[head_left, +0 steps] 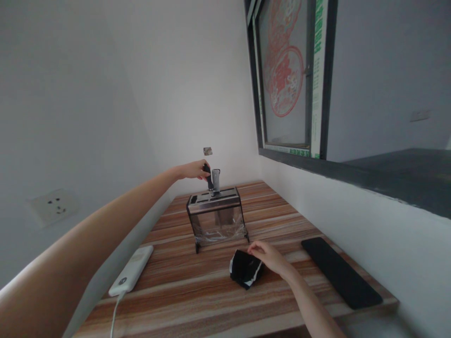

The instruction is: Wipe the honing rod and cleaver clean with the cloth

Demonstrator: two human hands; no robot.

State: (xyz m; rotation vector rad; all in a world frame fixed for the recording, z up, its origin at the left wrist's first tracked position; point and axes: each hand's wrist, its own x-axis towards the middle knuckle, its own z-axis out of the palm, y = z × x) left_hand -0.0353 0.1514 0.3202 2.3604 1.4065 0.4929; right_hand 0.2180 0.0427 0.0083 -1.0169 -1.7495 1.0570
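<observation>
A clear-sided knife block with a metal top stands at the middle of the striped wooden table. My left hand reaches over it, fingers closed round the black handle of a knife that sticks up out of the top slot. A second, silver handle stands beside it in the block. My right hand rests near the table's front, fingers closed on a crumpled black cloth with white trim.
A white power bank with a cable lies at the table's left edge. A black flat pad lies at the right. White walls close in left and behind; a dark-framed window and ledge are on the right. A wall socket is at left.
</observation>
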